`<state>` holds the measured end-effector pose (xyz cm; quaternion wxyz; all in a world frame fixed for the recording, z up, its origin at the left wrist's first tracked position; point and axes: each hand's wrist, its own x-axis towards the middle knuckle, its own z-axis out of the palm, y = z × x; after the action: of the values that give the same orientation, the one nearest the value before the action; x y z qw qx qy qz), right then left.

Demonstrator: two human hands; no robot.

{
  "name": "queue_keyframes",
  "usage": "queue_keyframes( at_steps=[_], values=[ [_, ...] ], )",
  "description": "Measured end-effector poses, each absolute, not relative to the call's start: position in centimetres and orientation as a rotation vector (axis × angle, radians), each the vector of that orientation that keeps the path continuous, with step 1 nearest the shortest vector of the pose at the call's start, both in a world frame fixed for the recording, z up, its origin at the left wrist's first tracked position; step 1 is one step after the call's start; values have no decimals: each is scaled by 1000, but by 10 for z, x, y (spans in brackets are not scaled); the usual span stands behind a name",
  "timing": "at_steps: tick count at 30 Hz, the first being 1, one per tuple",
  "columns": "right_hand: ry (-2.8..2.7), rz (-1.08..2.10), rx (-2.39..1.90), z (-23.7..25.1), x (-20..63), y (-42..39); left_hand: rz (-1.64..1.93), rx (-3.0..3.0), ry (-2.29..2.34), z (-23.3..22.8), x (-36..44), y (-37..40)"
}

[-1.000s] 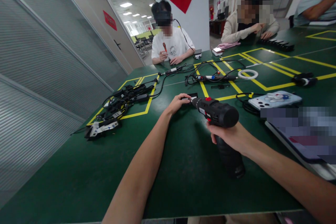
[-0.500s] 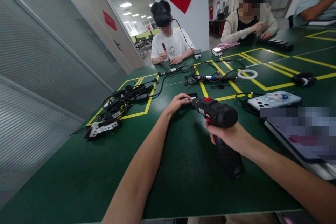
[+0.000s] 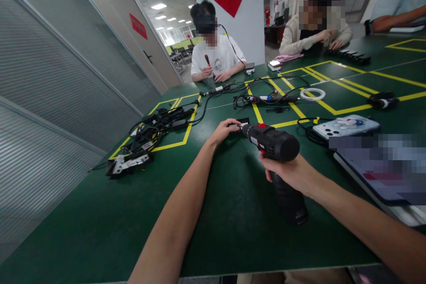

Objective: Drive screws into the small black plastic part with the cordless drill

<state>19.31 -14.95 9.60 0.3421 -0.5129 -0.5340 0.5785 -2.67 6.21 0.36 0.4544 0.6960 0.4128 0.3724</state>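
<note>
My right hand (image 3: 289, 169) is wrapped round the grip of a black cordless drill (image 3: 273, 141) with red details. The drill points away from me and to the left, its tip against or close to a small flat black part (image 3: 245, 121) on the green table (image 3: 233, 230). My left hand (image 3: 226, 132) is closed on that black part, fingers beside the drill's tip. Much of the part is hidden by the fingers and the drill, so I cannot tell whether a screw sits under the tip.
A pile of black cables (image 3: 159, 124) lies left, inside yellow tape. Beyond my hands is a corded tool (image 3: 266, 98) near a white ring (image 3: 313, 94). A phone (image 3: 346, 127) and a tablet-like device (image 3: 376, 168) lie right. Across the table, one person (image 3: 218, 55) holds a screwdriver (image 3: 207, 60); others sit right.
Almost nothing differs. The view has shifted very slightly; both hands, the drill and the black part keep their places relative to one another.
</note>
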Motion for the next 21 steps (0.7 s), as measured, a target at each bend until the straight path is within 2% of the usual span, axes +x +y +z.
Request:
queue_keyframes(
  at_steps=[21],
  values=[
    [-1361,1494,-1289,89,193,-148,918,1721,1023,5,-26,61]
  ],
)
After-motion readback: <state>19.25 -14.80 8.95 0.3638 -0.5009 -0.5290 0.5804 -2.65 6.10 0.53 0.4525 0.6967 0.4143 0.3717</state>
